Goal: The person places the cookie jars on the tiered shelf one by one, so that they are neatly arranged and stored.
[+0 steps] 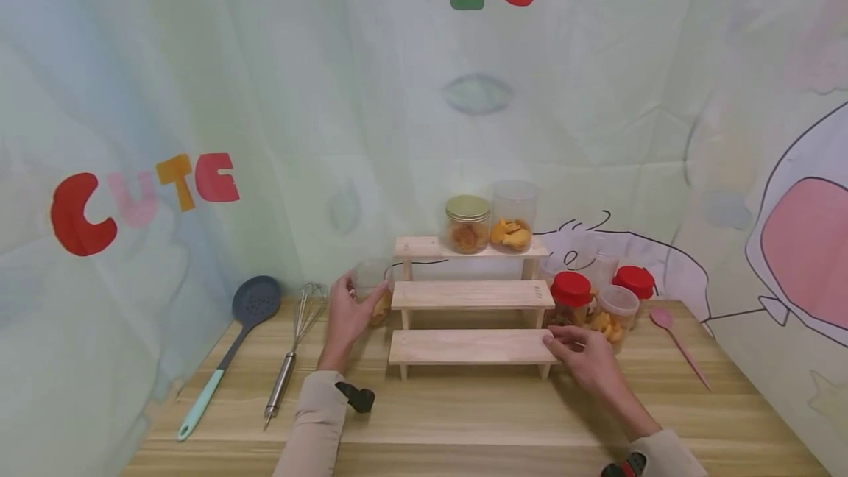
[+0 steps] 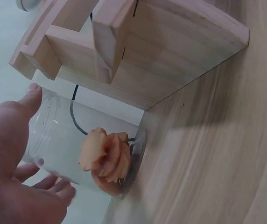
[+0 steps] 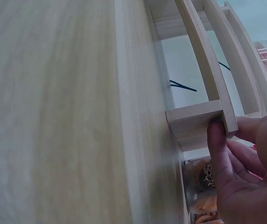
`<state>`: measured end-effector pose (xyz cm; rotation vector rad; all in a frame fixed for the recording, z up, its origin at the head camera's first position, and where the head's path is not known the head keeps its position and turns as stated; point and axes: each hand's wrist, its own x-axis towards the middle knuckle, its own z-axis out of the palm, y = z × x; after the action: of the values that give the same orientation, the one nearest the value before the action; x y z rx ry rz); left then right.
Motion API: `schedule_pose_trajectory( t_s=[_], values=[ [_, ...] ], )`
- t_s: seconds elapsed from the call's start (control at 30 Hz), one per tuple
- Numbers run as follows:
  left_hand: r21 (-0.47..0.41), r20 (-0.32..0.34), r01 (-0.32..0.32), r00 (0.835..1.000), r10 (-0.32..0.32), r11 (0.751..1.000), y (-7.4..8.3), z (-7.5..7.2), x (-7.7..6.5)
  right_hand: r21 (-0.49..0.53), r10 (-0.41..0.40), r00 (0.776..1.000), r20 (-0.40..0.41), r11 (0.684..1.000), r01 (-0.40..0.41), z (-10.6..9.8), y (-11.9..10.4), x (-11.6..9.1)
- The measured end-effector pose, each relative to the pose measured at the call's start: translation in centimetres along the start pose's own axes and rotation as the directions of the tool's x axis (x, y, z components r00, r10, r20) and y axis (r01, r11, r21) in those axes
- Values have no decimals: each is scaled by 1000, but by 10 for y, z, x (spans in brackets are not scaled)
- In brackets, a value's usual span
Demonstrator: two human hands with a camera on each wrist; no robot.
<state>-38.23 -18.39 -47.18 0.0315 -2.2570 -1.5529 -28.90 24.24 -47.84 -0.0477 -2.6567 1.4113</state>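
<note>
My left hand [image 1: 347,319] is at a clear jar [image 1: 374,271] left of the three-step wooden rack [image 1: 473,348]. The left wrist view shows thumb and fingers on either side of the upper part of this jar [image 2: 59,140]. Its base stands on the table, and ridged orange pieces [image 2: 108,156] lie inside. Meanwhile my right hand [image 1: 586,359] pinches the right end of the rack's lowest step. In the right wrist view, the thumb and a finger of this hand [image 3: 250,163] grip the board's end [image 3: 230,123] just beyond its upright support.
A gold-lidded jar [image 1: 468,216] and a clear container [image 1: 514,205] stand on the top step. Red-lidded jars [image 1: 571,289] and clear containers [image 1: 617,304] crowd behind my right hand. A slotted turner [image 1: 241,344] and whisk [image 1: 285,374] lie left, a pink spoon [image 1: 682,348] right.
</note>
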Motion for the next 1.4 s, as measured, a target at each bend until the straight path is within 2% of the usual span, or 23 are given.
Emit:
schedule_pose_trajectory(
  t_s=[0.17,0.33,0.5,0.6,0.73,0.8,0.9,1.03,1.1,1.27,1.4],
  values=[
    [-11,9,48,999,-48,999,2,-2,-2,1,-14,1000,2,1000,14,0,-1,0],
    [-12,-13,65,998,-65,998,5,-4,-3,-8,1,1000,6,1000,-1,1,-2,0],
    [-46,-76,64,995,-67,997,18,-13,-4,-14,-9,1000,5,1000,10,4,-2,0],
    [-91,-144,53,987,-66,994,32,-20,-3,-15,-24,1000,5,1000,24,6,-3,0],
    [-155,-232,16,971,-52,988,53,-27,-4,-17,-30,1000,-1,999,30,7,-3,-1],
    [-180,-255,-3,966,-44,984,63,-29,-3,-20,-22,1000,-5,1000,22,6,-2,-1],
    [-198,-271,-37,962,-18,980,76,-31,0,-24,-17,1000,-12,1000,17,4,0,-1],
    [-178,-293,-75,956,20,981,94,-34,6,-28,-20,1000,-14,999,19,2,-1,0],
    [-183,-307,-113,950,53,977,103,-34,9,-29,-21,1000,-9,999,20,2,-2,0],
    [-221,-315,-218,939,142,951,125,-27,13,-34,-12,1000,-5,999,12,1,-3,0],
    [-219,-270,-241,946,178,946,138,-15,15,-36,-14,1000,-11,999,14,0,-3,0]
  ],
)
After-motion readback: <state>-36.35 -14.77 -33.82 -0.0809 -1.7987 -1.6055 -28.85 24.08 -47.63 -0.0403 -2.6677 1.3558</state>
